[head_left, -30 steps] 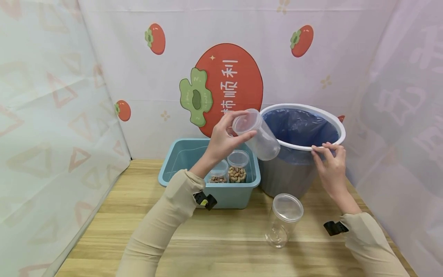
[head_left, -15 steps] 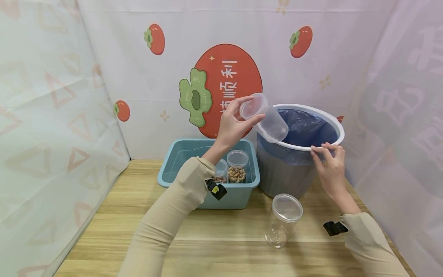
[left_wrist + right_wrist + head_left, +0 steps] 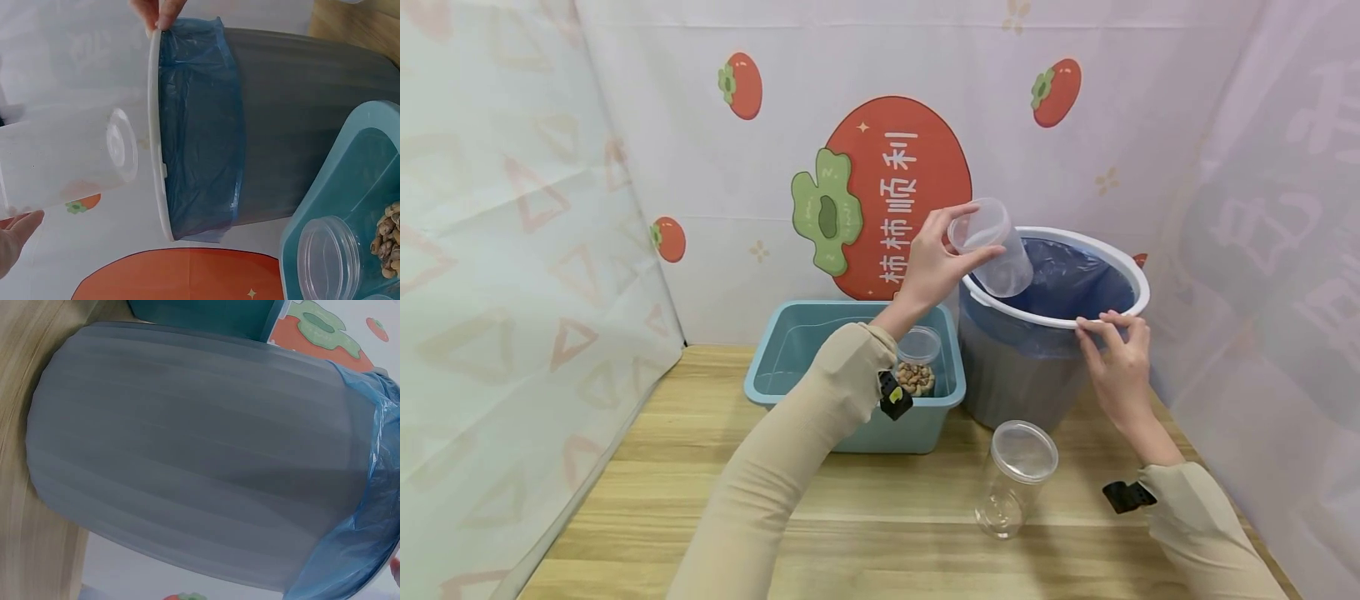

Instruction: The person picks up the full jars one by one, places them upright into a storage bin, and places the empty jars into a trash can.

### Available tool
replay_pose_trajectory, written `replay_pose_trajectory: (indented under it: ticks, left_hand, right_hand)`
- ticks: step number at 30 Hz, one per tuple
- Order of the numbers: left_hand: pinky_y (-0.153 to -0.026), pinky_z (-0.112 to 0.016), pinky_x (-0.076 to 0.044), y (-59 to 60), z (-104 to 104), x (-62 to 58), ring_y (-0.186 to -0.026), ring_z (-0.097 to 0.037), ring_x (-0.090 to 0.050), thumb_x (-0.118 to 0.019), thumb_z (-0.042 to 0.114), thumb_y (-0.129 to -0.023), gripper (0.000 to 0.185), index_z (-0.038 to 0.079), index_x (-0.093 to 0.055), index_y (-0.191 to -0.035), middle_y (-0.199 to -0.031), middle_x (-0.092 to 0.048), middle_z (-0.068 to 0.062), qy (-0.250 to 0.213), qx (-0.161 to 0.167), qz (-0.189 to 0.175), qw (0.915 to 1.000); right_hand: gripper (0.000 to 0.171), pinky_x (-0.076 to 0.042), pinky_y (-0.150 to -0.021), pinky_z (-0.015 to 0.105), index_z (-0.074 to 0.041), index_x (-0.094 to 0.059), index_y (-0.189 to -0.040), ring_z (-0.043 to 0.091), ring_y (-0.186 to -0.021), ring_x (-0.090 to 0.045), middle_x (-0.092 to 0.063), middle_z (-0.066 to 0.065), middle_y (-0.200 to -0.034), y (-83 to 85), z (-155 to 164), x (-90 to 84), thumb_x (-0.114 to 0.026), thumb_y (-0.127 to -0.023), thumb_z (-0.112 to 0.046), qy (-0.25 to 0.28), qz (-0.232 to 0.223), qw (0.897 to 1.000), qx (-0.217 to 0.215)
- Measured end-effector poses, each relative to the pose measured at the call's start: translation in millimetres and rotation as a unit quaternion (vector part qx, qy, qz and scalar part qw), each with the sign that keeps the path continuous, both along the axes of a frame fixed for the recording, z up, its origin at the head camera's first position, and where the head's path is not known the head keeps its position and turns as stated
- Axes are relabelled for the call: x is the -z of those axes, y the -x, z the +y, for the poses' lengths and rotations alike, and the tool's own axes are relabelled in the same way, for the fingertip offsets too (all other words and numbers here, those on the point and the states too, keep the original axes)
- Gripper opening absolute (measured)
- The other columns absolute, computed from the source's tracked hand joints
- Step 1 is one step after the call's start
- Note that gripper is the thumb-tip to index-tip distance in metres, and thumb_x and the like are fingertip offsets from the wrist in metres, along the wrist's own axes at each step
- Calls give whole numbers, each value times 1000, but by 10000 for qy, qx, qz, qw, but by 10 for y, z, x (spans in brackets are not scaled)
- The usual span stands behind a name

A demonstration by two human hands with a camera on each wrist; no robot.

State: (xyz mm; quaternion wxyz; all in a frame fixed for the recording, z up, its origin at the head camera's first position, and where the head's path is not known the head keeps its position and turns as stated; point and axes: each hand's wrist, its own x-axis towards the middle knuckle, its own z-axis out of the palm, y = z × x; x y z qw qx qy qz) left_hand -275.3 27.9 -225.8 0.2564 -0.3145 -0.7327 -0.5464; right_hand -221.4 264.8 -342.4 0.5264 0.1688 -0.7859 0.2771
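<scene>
My left hand [image 3: 931, 262] grips a translucent plastic cup [image 3: 1009, 271] by its wide end, thumb on the near side. The cup is tilted, its base pointing down and right over the left edge of a grey trash bin [image 3: 1007, 387]. In the left wrist view the cup's base [image 3: 119, 145] stands apart from the bin's rim [image 3: 154, 125]. At the bin's front right, my right hand [image 3: 1120, 362] pinches the white rim [image 3: 1037, 318] between thumb and fingers. A blue bag [image 3: 1067, 271] lines the bin and folds over its outside.
Left of the bin stands a blue tub [image 3: 758, 385] holding a lidded jar of cashews [image 3: 916, 379]; my left sleeve covers part of it. Another lidded jar [image 3: 328, 259] shows in the left wrist view. A clear lidded jar [image 3: 1015, 483] stands on the wooden table [image 3: 850, 550].
My left hand has carried the cup up and right, from above the tub's right side to over the bin's left edge. The right hand has stayed on the rim.
</scene>
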Motion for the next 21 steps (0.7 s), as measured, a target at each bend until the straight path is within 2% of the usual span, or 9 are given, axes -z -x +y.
replay_pose_trajectory:
  ticks: [3, 7, 13, 21]
  left_hand:
    - [-67, -12, -43, 31, 29, 29, -96, -13, -46, -75, 20, -71, 54, 6, -52, -119, -115, -49, -8, 55, -72, 38, 10000]
    - [-67, -13, -44, 59, 59, 61, -95, -12, -45, -74, 21, -72, 55, 7, -51, -120, -117, -48, -7, 159, -103, -129, 9997]
    - [-74, -13, -43, 73, 120, 97, -99, -13, -46, -74, 22, -71, 56, 9, -52, -120, -119, -48, -6, 287, -168, -358, 9988]
    - [-74, -15, -44, 108, 188, 156, -100, -15, -48, -74, 23, -71, 55, 10, -53, -120, -119, -48, -6, 460, -245, -403, 9978]
  right_hand:
    - [22, -32, -90, 40, 5, -63, -90, 42, -97, -43, -45, 29, -96, 1, -1, -1, -66, -70, 12, -16, 31, 10000, 3]
    - [21, -32, -90, 41, 4, -63, -90, 43, -96, -43, -45, 29, -95, 3, -6, 0, -66, -70, 12, -20, 74, 10000, -14]
    - [21, -32, -91, 42, 4, -63, -90, 43, -96, -43, -45, 29, -95, -3, -10, 1, -66, -70, 12, 10, 77, 10000, -2]
    - [22, -33, -90, 42, 4, -63, -90, 42, -96, -43, -46, 29, -95, -1, -12, 2, -66, -70, 12, 43, 67, 10000, 45]
